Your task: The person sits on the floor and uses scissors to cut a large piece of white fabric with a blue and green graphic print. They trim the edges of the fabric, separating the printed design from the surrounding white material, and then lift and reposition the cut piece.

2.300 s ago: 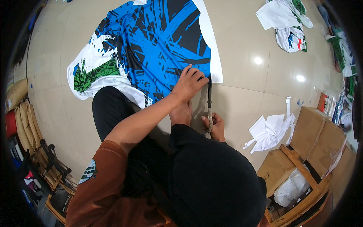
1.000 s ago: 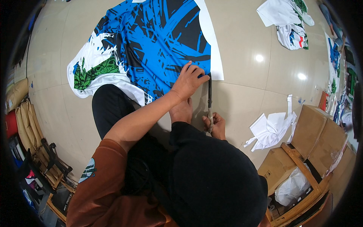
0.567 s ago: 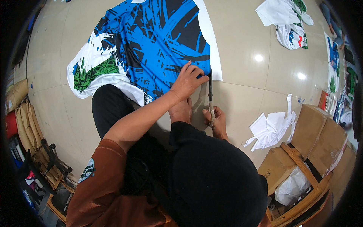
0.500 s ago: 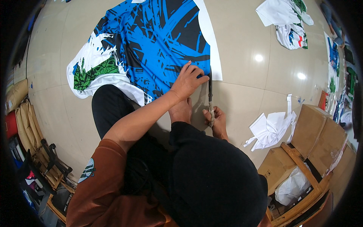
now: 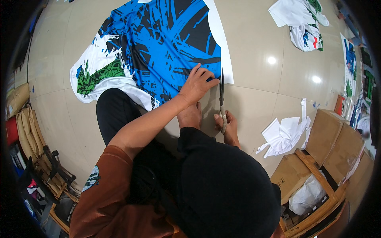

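Spread on the floor is a large piece of printed fabric, blue and black with white and green parts, edged by a white margin on its right. My left hand rests on its lower right part, fingers spread and pressing the cloth down, thumb side near the blades. In my right hand is a pair of scissors with wrapped handles. Its dark blades point away from me, at the line between print and white margin. My bare foot is just below my left hand.
White fabric scraps lie on the tiles to the right. Beyond them stand cardboard boxes and a wooden frame. More printed pieces lie at the far right. Brown wrapped rolls and a black stand are at the left.
The scissors have tilted slightly, their handles and my right hand shifting a little to the right. The blade tip now shows over the white margin. My left hand has stayed in place.
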The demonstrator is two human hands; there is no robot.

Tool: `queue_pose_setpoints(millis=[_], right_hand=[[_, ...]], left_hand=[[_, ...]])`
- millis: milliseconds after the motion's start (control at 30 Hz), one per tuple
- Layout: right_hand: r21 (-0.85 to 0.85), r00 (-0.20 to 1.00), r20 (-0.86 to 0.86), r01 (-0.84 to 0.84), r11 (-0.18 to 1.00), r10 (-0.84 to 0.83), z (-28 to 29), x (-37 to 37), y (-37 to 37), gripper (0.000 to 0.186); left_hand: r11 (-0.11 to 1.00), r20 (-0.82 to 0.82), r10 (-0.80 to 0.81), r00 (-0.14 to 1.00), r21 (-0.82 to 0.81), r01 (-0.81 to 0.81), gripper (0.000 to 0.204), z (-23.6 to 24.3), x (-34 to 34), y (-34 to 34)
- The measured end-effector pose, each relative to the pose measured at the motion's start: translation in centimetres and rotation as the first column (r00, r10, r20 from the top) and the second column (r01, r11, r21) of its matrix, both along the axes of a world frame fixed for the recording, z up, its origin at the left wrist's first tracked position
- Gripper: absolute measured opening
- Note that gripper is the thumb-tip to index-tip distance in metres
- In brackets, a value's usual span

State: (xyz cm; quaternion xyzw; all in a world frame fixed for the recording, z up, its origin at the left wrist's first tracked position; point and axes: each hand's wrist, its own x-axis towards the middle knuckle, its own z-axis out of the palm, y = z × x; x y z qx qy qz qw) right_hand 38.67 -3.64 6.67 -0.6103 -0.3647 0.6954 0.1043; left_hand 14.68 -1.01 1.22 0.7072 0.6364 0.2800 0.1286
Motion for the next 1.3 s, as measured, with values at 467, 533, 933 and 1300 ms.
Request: queue_pose_setpoints(millis=[467, 533, 933, 1300], right_hand=[[0.053, 1.000, -0.002, -0.016, 0.998, 0.016, -0.9, -1.7, 1.5, 0.039], [0.060, 1.000, -0.005, 0.012, 0.998, -0.012, -0.8, -2.2, 1.6, 0.035], [0.057, 0.999, 0.012, -0.030, 0.998, 0.029, -1.2, -1.3, 1.6, 0.039], [0.060, 1.000, -0.005, 0.013, 0.998, -0.013, -0.3, -1.4, 1.6, 0.032]], left_hand=[[1.000, 0.022, -0.011, 1.000, -0.007, 0.011, 0.031, -0.3, -0.1, -0.1], [1.000, 0.023, -0.014, 1.000, -0.006, 0.014, 0.031, -0.3, -0.1, -0.1], [1.000, 0.026, -0.019, 1.000, 0.005, 0.019, 0.029, -0.3, -0.2, -0.1], [0.999, 0.008, -0.034, 0.999, -0.021, 0.034, 0.029, 0.2, -0.1, 0.0]])
